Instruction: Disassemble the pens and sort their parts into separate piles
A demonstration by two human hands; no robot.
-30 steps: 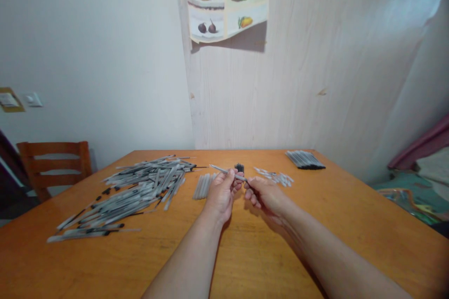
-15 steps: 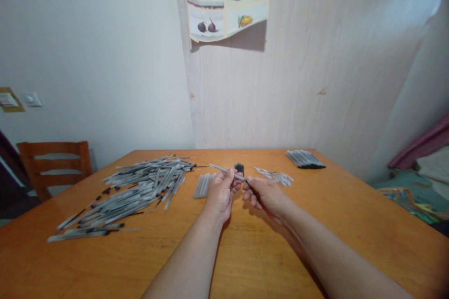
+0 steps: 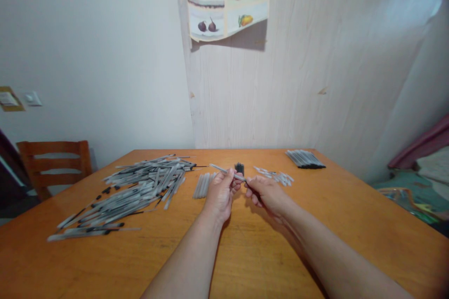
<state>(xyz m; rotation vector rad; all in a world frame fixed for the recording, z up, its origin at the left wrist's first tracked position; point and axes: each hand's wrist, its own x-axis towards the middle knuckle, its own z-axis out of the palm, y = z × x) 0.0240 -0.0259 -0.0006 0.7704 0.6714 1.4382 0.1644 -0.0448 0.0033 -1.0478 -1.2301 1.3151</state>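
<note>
My left hand (image 3: pixel 221 191) is closed around a slim translucent pen (image 3: pixel 219 168), pinching it between thumb and fingers. The pen slants from upper left down to the right. At its right end, the fingers of my right hand (image 3: pixel 264 190) are closed, gripping a dark part that is mostly hidden by them. Just behind my left hand lies a row of clear pen barrels (image 3: pixel 201 186). A small bunch of black pieces (image 3: pixel 239 168) is beyond both hands. Small white pieces (image 3: pixel 277 176) are scattered beyond my right hand.
A large loose heap of grey and black pen parts (image 3: pixel 136 191) spreads over the left of the wooden table (image 3: pixel 252 261). A neat row of pens with black ends (image 3: pixel 306 160) lies at the back right. A wooden chair (image 3: pixel 54 163) stands at the left, fabric at the right.
My right hand has shifted very slightly to the right along the pen's end. My left hand keeps its hold on the pen in the same place.
</note>
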